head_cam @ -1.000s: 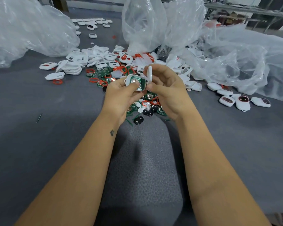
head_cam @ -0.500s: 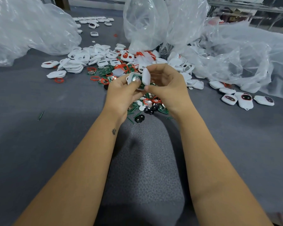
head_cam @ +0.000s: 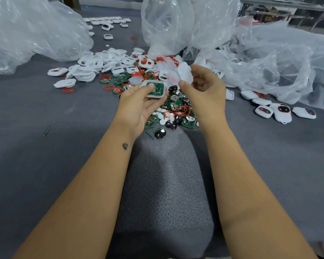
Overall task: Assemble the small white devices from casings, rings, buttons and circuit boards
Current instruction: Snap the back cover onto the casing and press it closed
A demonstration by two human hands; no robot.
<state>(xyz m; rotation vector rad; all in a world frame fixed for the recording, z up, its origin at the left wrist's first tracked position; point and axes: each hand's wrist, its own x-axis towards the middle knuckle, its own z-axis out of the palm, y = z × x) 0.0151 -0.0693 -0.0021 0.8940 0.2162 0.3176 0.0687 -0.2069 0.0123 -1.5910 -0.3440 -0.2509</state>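
Casing point(head_cam: 154, 89) in left hand point(head_cam: 138, 105), blurred cover point(head_cam: 184, 74) in right hand point(head_cam: 204, 90)

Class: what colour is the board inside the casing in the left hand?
Green, in the head view: circuit board inside white casing.

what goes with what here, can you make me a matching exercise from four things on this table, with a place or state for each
Things:
1. casing with green circuit board
2. plain white cover
3. finished devices
4. loose red ring

Places or states:
A. lying on the grey mat, far right
B. held in the left hand
C. lying alone on the mat, left of the pile
D. held up in the right hand

Pairs: 1-B, 2-D, 3-A, 4-C
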